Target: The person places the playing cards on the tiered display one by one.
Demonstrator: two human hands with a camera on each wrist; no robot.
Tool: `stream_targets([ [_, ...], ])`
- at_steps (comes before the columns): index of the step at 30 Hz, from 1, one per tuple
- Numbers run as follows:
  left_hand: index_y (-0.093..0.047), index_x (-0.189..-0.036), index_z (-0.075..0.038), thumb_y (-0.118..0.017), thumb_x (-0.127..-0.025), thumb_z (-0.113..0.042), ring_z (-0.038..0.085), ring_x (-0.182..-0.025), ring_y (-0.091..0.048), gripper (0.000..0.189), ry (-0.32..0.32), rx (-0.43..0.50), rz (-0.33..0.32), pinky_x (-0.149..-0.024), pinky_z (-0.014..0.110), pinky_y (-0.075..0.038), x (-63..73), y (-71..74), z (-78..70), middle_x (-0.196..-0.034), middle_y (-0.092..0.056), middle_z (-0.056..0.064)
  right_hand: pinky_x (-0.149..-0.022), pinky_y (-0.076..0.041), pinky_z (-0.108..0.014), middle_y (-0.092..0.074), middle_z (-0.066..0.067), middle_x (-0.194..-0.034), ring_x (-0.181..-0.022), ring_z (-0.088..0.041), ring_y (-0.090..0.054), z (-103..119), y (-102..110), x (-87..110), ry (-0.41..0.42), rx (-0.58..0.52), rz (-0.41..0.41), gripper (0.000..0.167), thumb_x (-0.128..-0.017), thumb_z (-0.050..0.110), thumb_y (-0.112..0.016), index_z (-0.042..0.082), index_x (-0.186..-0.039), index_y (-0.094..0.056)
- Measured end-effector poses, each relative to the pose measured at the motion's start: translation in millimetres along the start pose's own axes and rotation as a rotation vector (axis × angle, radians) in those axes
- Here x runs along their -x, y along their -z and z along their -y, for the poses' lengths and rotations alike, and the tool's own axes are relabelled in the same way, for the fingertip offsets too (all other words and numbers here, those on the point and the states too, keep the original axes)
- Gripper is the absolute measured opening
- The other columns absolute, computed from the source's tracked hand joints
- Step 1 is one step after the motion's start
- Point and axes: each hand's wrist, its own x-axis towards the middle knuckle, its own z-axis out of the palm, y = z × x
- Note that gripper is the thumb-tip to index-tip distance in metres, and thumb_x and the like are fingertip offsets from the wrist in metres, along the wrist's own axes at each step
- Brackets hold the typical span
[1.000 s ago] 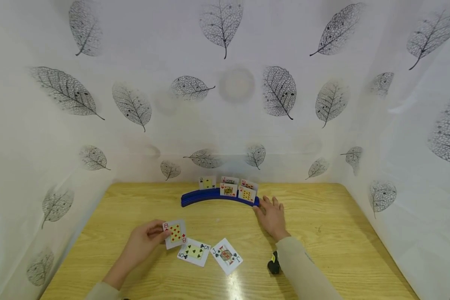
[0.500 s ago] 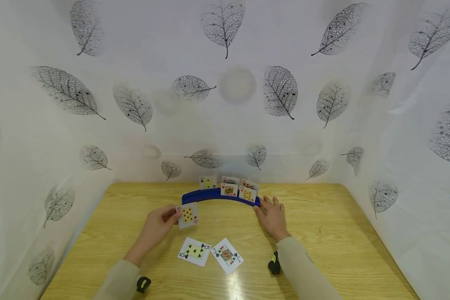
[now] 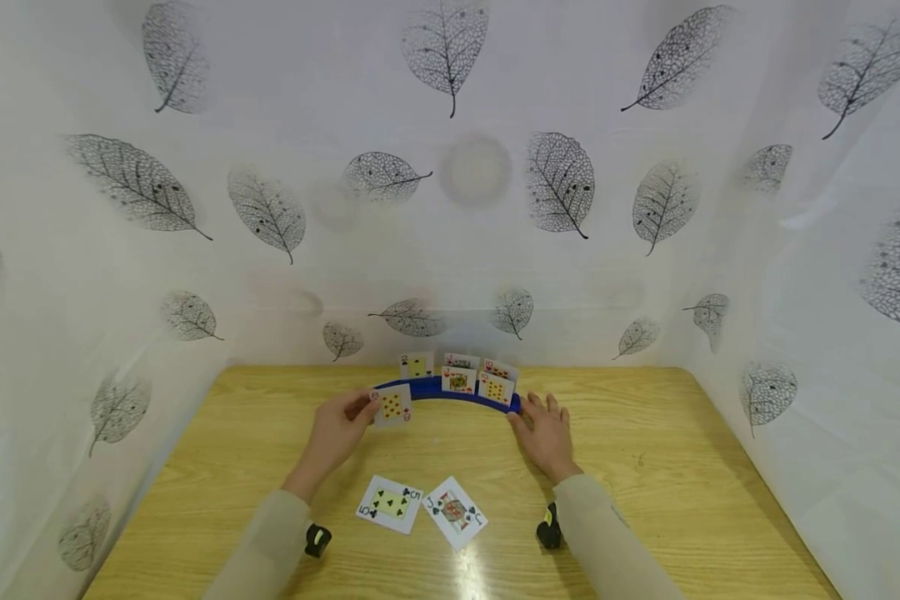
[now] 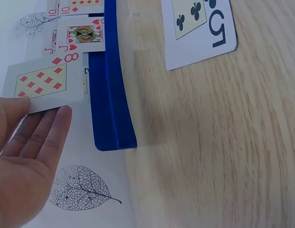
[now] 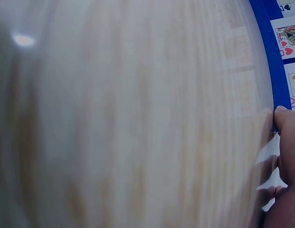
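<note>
My left hand [image 3: 339,429] pinches an eight of diamonds [image 4: 43,80] by its edge, thumb on the face and fingers behind. The card overlaps the left part of a curved blue card holder [image 3: 426,389] in the head view. At the holder's right end, my right hand [image 3: 546,433] grips it lightly, thumb at the front and index finger by the end. Standing in the holder are a jack of hearts [image 3: 458,382] and a ten of diamonds [image 3: 496,389], each with another card behind, and a black-suited two [image 3: 416,365] further left.
A five of clubs [image 3: 390,503] and a jack of spades [image 3: 455,512] lie face up on the wooden table [image 3: 645,467], side by side. Behind and around the table hangs a white leaf-print curtain [image 3: 472,250]. A small black device [image 3: 548,528] shows beside the right sleeve.
My left hand has carried the eight of diamonds forward and right, from beside the five of clubs up to the holder's left part. The right hand has stayed at the holder's end.
</note>
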Motion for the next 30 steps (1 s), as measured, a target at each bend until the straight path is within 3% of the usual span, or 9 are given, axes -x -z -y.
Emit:
stream_targets([
  [9,-0.076,-0.116,-0.002,-0.070,-0.102,-0.010,0.030,-0.093,-0.074,0.017,-0.026,0.007,-0.043,-0.079,0.020,-0.060,-17.4,-16.3,11.1,-0.105,-0.079,0.017,-0.125,-0.015,-0.075,-0.049,-0.025,-0.159,-0.155,-0.055,-0.027,0.9,1.0,1.3,0.001,0.011,0.004,0.053,-0.107,0.037,-0.060,0.003,-0.148,-0.059],
  [15,-0.076,-0.112,-0.002,-0.071,-0.101,-0.009,0.028,-0.097,-0.075,0.014,-0.065,-0.021,-0.079,-0.086,0.032,-0.063,-26.3,-26.6,14.9,-0.108,-0.079,0.016,-0.125,-0.015,-0.075,-0.048,-0.024,-0.160,-0.155,-0.054,-0.027,0.7,0.3,1.4,-0.004,0.006,0.008,0.054,-0.107,0.037,-0.060,0.004,-0.149,-0.058],
  [24,-0.075,-0.117,-0.003,-0.070,-0.102,-0.011,0.033,-0.104,-0.075,0.018,0.006,-0.015,-0.094,-0.094,0.045,-0.063,-34.2,-36.4,9.4,-0.114,-0.078,0.018,-0.125,-0.015,-0.075,-0.048,-0.025,-0.160,-0.155,-0.055,-0.027,0.8,0.8,0.9,-0.003,0.014,0.003,0.053,-0.107,0.037,-0.060,0.003,-0.149,-0.059],
  [30,-0.074,-0.120,-0.001,-0.070,-0.101,-0.011,0.034,-0.107,-0.074,0.022,0.035,-0.019,-0.100,-0.097,0.048,-0.062,-39.7,-41.8,8.4,-0.119,-0.077,0.019,-0.125,-0.015,-0.075,-0.048,-0.025,-0.160,-0.155,-0.055,-0.027,1.3,0.7,0.8,0.000,0.008,0.001,0.053,-0.107,0.037,-0.059,0.003,-0.148,-0.059],
])
